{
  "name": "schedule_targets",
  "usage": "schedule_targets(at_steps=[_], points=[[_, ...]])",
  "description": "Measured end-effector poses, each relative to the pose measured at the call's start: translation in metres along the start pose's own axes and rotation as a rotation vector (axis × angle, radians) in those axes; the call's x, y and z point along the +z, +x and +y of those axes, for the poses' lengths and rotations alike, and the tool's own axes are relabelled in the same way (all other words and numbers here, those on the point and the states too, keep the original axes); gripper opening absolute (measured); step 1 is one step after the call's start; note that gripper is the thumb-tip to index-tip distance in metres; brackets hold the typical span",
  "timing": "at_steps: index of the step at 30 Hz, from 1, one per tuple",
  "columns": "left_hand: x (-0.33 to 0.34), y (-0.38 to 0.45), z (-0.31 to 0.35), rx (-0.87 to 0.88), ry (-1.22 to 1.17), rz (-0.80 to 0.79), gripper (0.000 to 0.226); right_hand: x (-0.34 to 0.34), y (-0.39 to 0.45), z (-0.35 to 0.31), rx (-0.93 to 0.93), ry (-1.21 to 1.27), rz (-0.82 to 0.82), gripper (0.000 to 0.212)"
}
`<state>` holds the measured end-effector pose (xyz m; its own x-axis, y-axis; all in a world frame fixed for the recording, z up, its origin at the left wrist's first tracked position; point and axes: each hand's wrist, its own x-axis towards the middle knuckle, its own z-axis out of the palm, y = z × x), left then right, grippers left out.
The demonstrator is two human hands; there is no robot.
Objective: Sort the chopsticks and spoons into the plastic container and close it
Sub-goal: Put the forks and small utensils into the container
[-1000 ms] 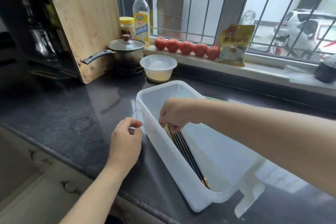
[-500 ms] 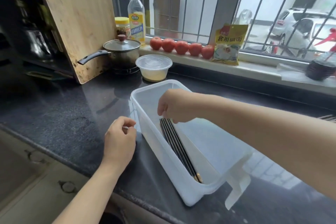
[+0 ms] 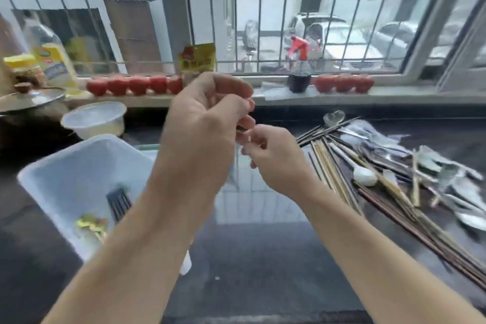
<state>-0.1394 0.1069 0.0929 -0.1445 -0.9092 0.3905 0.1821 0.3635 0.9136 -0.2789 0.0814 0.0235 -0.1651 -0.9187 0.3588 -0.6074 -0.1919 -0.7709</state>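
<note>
The pile of loose chopsticks [image 3: 339, 166] and spoons [image 3: 447, 173] lies on the dark worktop [image 3: 263, 258] at the right of the frame, to the right of both hands. Most of the chopsticks run with their long axis from upper left down to lower right, their upper tips near the right hand [image 3: 273, 160]. That hand is the nearer one, just beside those tips, so it is probably the one to reach for the next bundle. The left hand [image 3: 207, 123] is raised at the centre of the frame, farther from the pile. Both hands have their fingers curled, and their fingertips meet in the middle; motion blur hides whether anything small is pinched between them, so what they hold cannot be told. The plastic container [image 3: 52, 176] stands open at the lower left, left of both hands, with dark chopsticks [image 3: 118, 202] already lying inside it. Most of the sorting appears still to be done, and the closing is not yet begun
</note>
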Motion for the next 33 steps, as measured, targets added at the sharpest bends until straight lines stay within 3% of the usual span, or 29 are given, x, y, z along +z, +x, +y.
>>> schedule_targets(at_steps=[3,6,10,14,21,24,26,31,33], points=[[0.075,-0.012,-0.066,-0.175,0.055,-0.088,0.023,-0.048,-0.043,0.055,0.134,-0.107,0.087,0.037],[0.110,-0.006,-0.138,-0.306,0.269,-0.175,0.019,-0.114,-0.080,0.109,0.313,-0.141,0.184,0.021],[0.113,0.004,-0.192,-0.281,0.496,-0.258,0.019,-0.202,-0.113,0.159,0.506,-0.192,0.563,0.024],[0.109,0.004,-0.213,-0.252,0.518,-0.226,0.022,-0.240,-0.128,0.201,0.670,-0.285,0.710,0.025],[0.107,0.001,-0.217,-0.207,0.525,-0.289,0.022,-0.244,-0.147,0.224,0.841,-0.613,0.623,0.019],[0.108,0.002,-0.218,-0.221,0.512,-0.277,0.023,-0.245,-0.157,0.228,0.918,-0.631,0.569,0.014],[0.110,0.000,-0.217,-0.219,0.531,-0.280,0.023,-0.240,-0.161,0.229,0.955,-0.645,0.509,0.022],[0.113,-0.002,-0.215,-0.211,0.545,-0.274,0.024,-0.225,-0.158,0.224,0.810,-0.608,0.324,0.028],[0.112,-0.002,-0.215,-0.209,0.540,-0.275,0.023,-0.229,-0.149,0.224,0.766,-0.634,0.379,0.028]])
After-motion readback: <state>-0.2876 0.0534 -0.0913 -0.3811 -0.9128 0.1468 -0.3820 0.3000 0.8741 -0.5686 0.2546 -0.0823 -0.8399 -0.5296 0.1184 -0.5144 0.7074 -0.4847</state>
